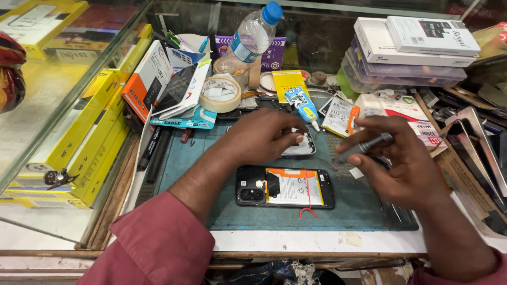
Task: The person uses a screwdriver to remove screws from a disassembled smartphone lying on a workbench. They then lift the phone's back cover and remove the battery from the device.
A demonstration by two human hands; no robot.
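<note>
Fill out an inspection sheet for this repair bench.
Surface: teal mat on a white counter.
Job's things: opened phone, back off, battery showing; a second phone part under the left fingers.
Clutter: tape roll, glue tube, water bottle, boxes, yellow boxes.
Grippers: left hand presses the part; right hand holds a grey tool.
Cables: thin red wire across the battery.
Surroundings: glass case at left, glass behind.
</note>
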